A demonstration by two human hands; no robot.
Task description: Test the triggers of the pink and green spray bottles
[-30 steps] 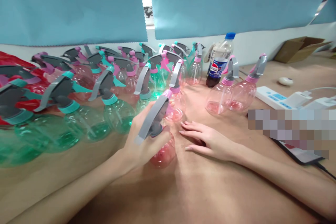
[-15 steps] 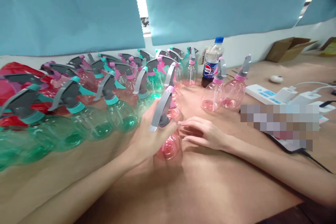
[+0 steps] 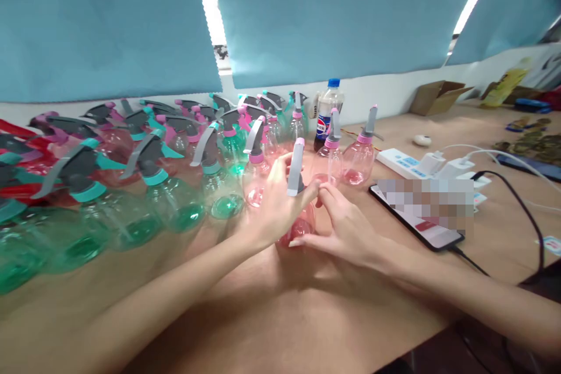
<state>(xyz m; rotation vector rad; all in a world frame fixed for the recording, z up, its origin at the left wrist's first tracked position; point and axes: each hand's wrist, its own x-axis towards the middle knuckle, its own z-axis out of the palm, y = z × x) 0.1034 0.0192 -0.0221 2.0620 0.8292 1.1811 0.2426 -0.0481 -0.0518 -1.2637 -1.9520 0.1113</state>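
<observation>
A pink see-through spray bottle point(image 3: 303, 227) with a grey trigger head point(image 3: 296, 168) stands in front of me on the table. My left hand point(image 3: 276, 204) is closed around its neck, just under the head. From the right, my right hand point(image 3: 353, 227) grips the bottle's body, its thumb low on the near side and its fingers at the far side near the left thumb. Much of the neck and body is hidden by both hands. Another pink spray bottle point(image 3: 255, 178) stands just behind my left hand, and two more point(image 3: 357, 158) are beyond my right hand.
Rows of green and pink spray bottles point(image 3: 184, 201) fill the left side. At the back stand a cola bottle point(image 3: 323, 123) and a cardboard box point(image 3: 438, 96). To the right lie a phone point(image 3: 445, 234), a power strip point(image 3: 398, 160), cables and a white earbud case point(image 3: 421, 140).
The view has swung right. My right hand, then beside the bottle with its fingers stretched toward it, has closed in on its body. My left hand keeps its hold at the neck.
</observation>
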